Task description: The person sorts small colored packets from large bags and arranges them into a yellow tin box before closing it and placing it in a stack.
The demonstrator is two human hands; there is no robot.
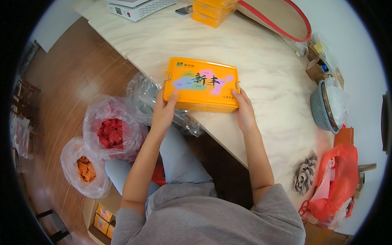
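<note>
A yellow-orange tin box (200, 87) with metal side clasps and a printed lid is held between my two hands, over the front edge of the marble-patterned table (269, 79). The lid is on. My left hand (163, 108) grips its near left corner, thumb on top. On the near right side, my right hand (244, 107) holds it just below the clasp, thumb against the lid's edge. Clear plastic bags (144, 95) lie beside and under my left hand, hanging off the table edge.
Clear bags of red packets (111, 133) and orange packets (86, 168) stand left, above a carton (88, 211) of small boxes. Stacked yellow boxes (208, 15), a phone (183, 10) and a white machine (141, 9) are at the back. A basket (321, 107) and red bag (340, 177) sit right.
</note>
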